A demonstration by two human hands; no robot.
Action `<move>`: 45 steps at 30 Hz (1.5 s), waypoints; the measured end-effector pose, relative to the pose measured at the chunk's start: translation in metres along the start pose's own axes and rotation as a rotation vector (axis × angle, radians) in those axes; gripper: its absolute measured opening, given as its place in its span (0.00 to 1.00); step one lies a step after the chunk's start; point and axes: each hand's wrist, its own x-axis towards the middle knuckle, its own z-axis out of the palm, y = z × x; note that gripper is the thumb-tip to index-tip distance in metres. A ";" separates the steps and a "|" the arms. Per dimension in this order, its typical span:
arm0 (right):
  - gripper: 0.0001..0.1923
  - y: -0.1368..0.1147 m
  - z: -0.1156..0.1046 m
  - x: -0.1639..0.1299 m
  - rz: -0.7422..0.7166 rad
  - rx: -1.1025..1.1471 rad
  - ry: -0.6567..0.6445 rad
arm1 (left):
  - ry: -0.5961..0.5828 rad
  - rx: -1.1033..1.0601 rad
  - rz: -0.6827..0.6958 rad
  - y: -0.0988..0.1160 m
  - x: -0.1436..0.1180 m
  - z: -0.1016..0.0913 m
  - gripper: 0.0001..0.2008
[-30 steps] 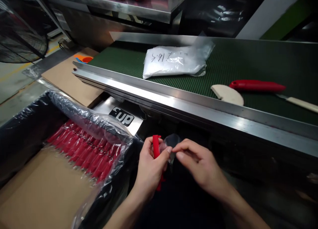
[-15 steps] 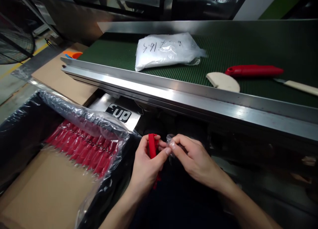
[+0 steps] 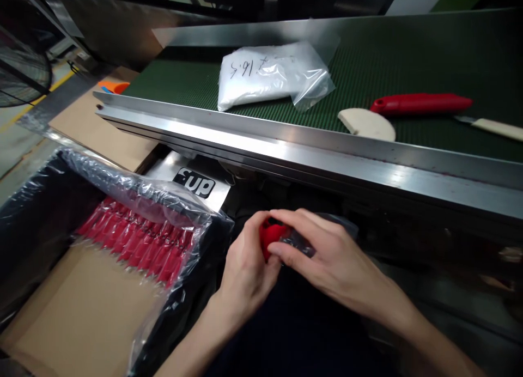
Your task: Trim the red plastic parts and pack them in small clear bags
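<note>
Below the steel edge of a green conveyor (image 3: 408,55), a lined carton (image 3: 73,311) already holds a row of bagged red handles (image 3: 139,241) — much of its floor is bare. Left hand (image 3: 245,273) grips one red handle (image 3: 270,234); right hand (image 3: 327,257) closes over its tip, pinching a clear bag (image 3: 304,246) — bagging looks underway.

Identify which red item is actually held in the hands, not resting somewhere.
The small red piece between the left hand and right hand; the red handle lies on the belt, others sit bagged.
</note>
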 end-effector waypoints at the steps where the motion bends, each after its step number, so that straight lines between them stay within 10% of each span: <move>1: 0.09 -0.002 -0.002 0.001 -0.001 0.037 -0.066 | -0.032 0.023 0.026 -0.002 -0.002 0.000 0.28; 5: 0.04 0.001 -0.011 -0.002 0.060 0.072 0.197 | -0.062 0.078 0.010 -0.008 -0.001 0.001 0.30; 9: 0.06 0.007 -0.025 -0.025 0.119 -0.110 0.588 | -0.019 0.015 -0.119 -0.010 0.010 -0.002 0.09; 16: 0.14 0.007 -0.029 -0.077 -0.279 -0.417 0.426 | 0.051 -0.141 -0.304 -0.008 0.019 -0.008 0.05; 24: 0.15 0.009 -0.015 -0.067 -0.492 -0.581 0.334 | 0.001 -0.273 -0.378 -0.001 0.015 -0.007 0.10; 37: 0.18 0.027 0.000 -0.061 -0.546 -0.565 0.260 | 0.022 -0.411 -0.457 -0.009 0.009 -0.009 0.13; 45: 0.14 0.043 0.029 -0.053 -0.415 -0.346 0.229 | 0.173 -0.308 -0.485 -0.061 -0.014 -0.003 0.08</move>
